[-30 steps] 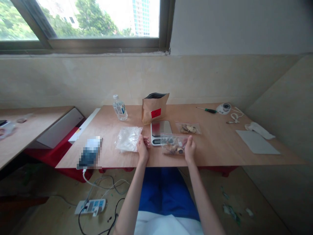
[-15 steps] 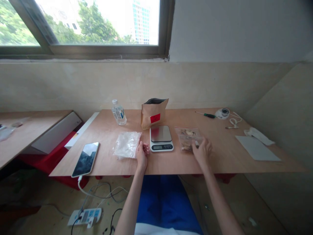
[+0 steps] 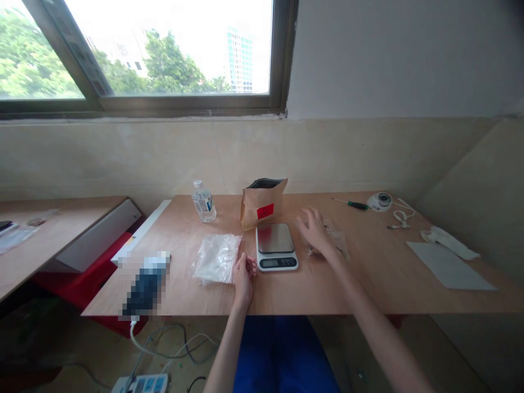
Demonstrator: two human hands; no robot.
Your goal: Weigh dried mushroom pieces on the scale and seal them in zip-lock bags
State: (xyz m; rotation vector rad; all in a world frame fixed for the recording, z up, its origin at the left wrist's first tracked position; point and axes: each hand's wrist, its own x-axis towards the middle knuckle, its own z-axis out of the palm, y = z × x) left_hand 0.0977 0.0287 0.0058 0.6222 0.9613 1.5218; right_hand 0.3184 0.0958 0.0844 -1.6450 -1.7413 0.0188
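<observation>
My left hand (image 3: 244, 275) rests on the table at the right edge of a stack of clear plastic bags (image 3: 216, 258), its fingers loosely curled with nothing visible in them. To its right is a white kitchen scale (image 3: 278, 263) with a bare metal plate. Behind the scale stands an open brown paper pouch (image 3: 264, 204) with a red label. My right hand (image 3: 314, 228) is raised over the table right of the scale, fingers spread and holding nothing. Partly hidden under that hand and forearm lies a clear bag with brownish pieces (image 3: 338, 240).
A water bottle (image 3: 204, 203) stands back left; a phone (image 3: 145, 286) with a cable lies front left. At the right are a green-handled screwdriver (image 3: 357, 206), a white dome camera (image 3: 381, 202) and a white sheet (image 3: 450, 266).
My right hand has left the near part of the filled bag and moved up and left, its fingers spreading. My left hand stays beside the clear bags. The head view has tilted up slightly.
</observation>
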